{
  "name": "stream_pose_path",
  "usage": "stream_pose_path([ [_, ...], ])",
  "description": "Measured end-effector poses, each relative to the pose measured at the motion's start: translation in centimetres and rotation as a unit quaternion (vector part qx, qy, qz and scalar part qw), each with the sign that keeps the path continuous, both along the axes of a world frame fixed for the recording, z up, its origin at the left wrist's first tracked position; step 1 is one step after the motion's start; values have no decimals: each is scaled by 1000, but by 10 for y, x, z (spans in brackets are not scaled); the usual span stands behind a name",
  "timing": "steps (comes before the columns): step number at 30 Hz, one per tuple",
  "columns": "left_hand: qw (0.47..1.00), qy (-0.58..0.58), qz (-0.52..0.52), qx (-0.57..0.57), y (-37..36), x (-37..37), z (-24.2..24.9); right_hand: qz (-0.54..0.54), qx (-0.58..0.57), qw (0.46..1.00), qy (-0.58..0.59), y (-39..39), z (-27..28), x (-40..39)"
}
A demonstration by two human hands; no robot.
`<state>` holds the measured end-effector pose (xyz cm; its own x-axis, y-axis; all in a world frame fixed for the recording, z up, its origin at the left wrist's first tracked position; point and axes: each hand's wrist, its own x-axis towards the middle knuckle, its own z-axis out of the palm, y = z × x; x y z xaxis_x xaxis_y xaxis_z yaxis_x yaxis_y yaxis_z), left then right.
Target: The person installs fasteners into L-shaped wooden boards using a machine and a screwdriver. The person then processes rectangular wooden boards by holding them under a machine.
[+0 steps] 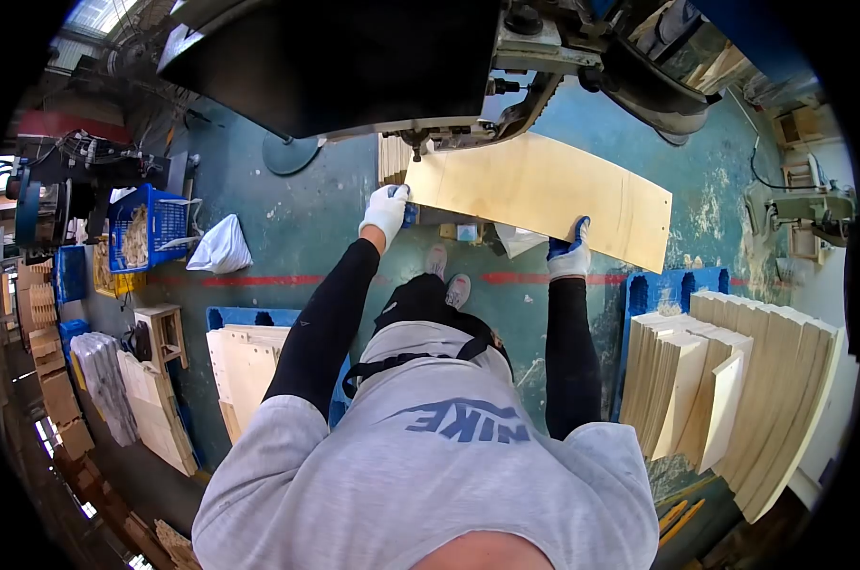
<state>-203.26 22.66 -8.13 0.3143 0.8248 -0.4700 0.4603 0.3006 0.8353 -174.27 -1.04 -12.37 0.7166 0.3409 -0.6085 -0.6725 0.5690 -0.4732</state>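
A long, pale plywood panel [544,195] stretches out in front of me, its far edge running beneath a dark machine [354,66]. My left hand [386,214], in a white work glove, grips the panel's left end near the corner. Further right, my right hand [570,250], in a white and blue glove, is closed on the panel's near edge, thumb on top. The fingers under the board are hidden. Small holes show near the panel's right end.
Stacked wooden boards [724,380] stand on a blue pallet [681,288] to my right. More boards [245,366] lie at my left. A blue crate [150,228] and a white sack [223,245] are further left. A red line [259,280] crosses the green floor.
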Motion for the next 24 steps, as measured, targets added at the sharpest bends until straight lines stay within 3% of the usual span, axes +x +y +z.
stream_pose_path([
  [2, 1000, -4, 12, -14, -9, 6, 31, -8, -19, 1000, 12, -1, 7, -3],
  [6, 998, -23, 20, -49, -8, 5, 33, -10, -18, 1000, -2, 1, 14, -5],
  [9, 998, -27, 3, -55, -3, 2, 21, -14, -17, 1000, -7, 0, 13, -6],
  [12, 998, 2, -13, 67, 0, 3, 5, -3, -18, 1000, -6, 1, 12, -5],
  [13, 1000, -30, 6, 7, 4, 3, -2, -7, -24, 1000, -8, 0, 11, -7],
  [17, 999, -31, -11, -27, 16, 2, -19, -17, -40, 999, -18, 3, 18, -7],
  [24, 998, 14, -35, 48, 15, 1, -18, 8, -25, 999, -31, 4, 12, -4],
])
